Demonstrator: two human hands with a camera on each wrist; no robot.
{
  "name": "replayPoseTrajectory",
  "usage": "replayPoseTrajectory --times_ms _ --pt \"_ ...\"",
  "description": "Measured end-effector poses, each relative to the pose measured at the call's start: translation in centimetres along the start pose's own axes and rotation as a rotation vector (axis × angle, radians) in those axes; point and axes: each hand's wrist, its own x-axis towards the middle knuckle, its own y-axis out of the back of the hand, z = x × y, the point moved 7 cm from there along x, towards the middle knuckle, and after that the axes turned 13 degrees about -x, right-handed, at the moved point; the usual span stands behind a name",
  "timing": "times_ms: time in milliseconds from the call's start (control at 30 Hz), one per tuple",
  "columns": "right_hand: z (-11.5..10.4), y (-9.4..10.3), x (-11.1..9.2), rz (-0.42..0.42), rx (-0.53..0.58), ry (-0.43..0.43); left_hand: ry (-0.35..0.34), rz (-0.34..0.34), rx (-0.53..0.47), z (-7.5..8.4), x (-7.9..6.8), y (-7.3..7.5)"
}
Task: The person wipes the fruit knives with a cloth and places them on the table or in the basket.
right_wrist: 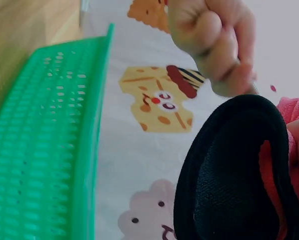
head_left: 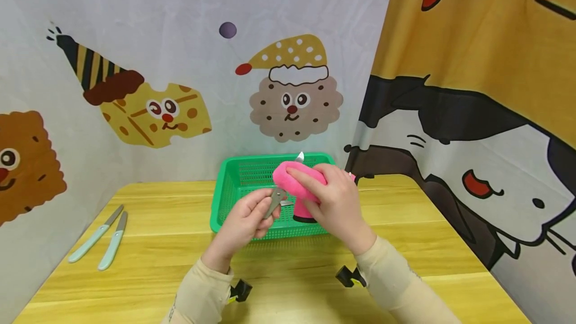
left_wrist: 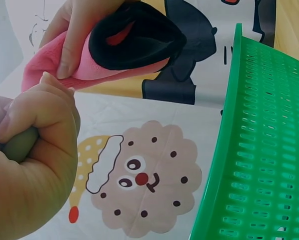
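Note:
My left hand (head_left: 245,219) grips a knife by its grey-green handle (head_left: 272,205); the handle's end shows inside the curled fist in the left wrist view. Most of the blade is hidden behind a pink plush cloth piece (head_left: 292,179), and its bright tip (head_left: 300,156) sticks out above. My right hand (head_left: 335,204) holds that pink piece against the blade, fingers over the top and thumb below. A wide black-lined opening (right_wrist: 229,165) in the cloth faces the right wrist camera. Both hands are in front of and above a green basket (head_left: 220,199).
Two knives with mint handles (head_left: 92,241) lie side by side at the table's left. A short metal strip (head_left: 286,203) shows near the cloth, its owner unclear. Behind the wooden table (head_left: 171,244) hang cartoon-printed curtains (head_left: 180,24).

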Motion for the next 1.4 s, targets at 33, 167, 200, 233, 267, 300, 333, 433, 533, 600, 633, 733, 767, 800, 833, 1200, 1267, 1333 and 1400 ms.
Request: replayPoseTrajectory --times_ms 33,167,200,233,267,300,333,433,533,600,633,733,767,800,833,1200,1267,1333,1400 --pt "0.3 0.1 0.1 0.008 -0.004 -0.011 -0.004 -0.005 -0.001 0.0 0.0 0.0" --pt "1.6 0.4 0.4 0.045 -0.014 -0.056 -0.004 -0.017 0.001 0.0 -0.1 0.0" --pt "1.9 0.5 0.5 0.053 -0.019 -0.066 0.0 -0.018 0.002 0.1 -0.1 0.0" --pt "2.1 0.6 0.5 0.06 -0.023 -0.071 0.005 -0.02 0.004 0.1 -0.1 0.0" --pt "2.4 0.6 0.5 0.07 -0.03 -0.078 0.012 -0.021 0.007 0.1 -0.1 0.0" --pt "2.6 0.7 0.5 0.078 -0.036 -0.084 0.018 -0.022 0.007 0.1 -0.2 0.0" --pt "2.8 0.7 0.5 0.083 -0.043 -0.088 0.024 -0.023 0.003 0.1 -0.2 0.0" --pt "3.2 0.9 0.6 0.099 -0.057 -0.102 0.035 -0.029 -0.016 0.1 -0.2 0.1" --pt "3.2 1.3 0.8 0.117 -0.054 -0.117 0.036 -0.031 -0.049 0.1 -0.2 0.3" --pt "3.0 1.5 0.8 0.13 -0.043 -0.111 0.042 -0.024 -0.071 0.0 -0.1 0.5" --pt "2.7 1.6 0.8 0.135 -0.039 -0.101 0.044 -0.018 -0.079 0.0 -0.1 0.6" --pt "1.7 1.6 0.7 0.131 -0.016 -0.064 0.061 0.004 -0.1 -0.1 -0.1 0.9" --pt "1.3 1.5 0.6 0.121 -0.006 -0.051 0.065 0.009 -0.105 -0.1 -0.1 1.0" --pt "0.8 1.4 0.5 0.112 0.004 -0.036 0.067 0.012 -0.107 -0.1 -0.1 1.0" --pt "0.4 1.3 0.4 0.1 0.014 -0.026 0.067 0.013 -0.109 -0.1 0.0 1.1" --pt "-2.8 0.0 -0.4 0.001 0.071 0.059 0.031 -0.007 -0.103 -0.2 -0.1 1.1" --pt "-3.0 -0.3 -0.5 -0.01 0.076 0.063 0.028 -0.01 -0.098 -0.2 -0.2 1.1" --pt "-3.1 -0.5 -0.6 -0.018 0.079 0.062 0.026 -0.016 -0.096 -0.2 -0.3 1.0" --pt "-3.1 -0.6 -0.7 -0.025 0.079 0.056 0.023 -0.026 -0.096 -0.2 -0.3 0.9"
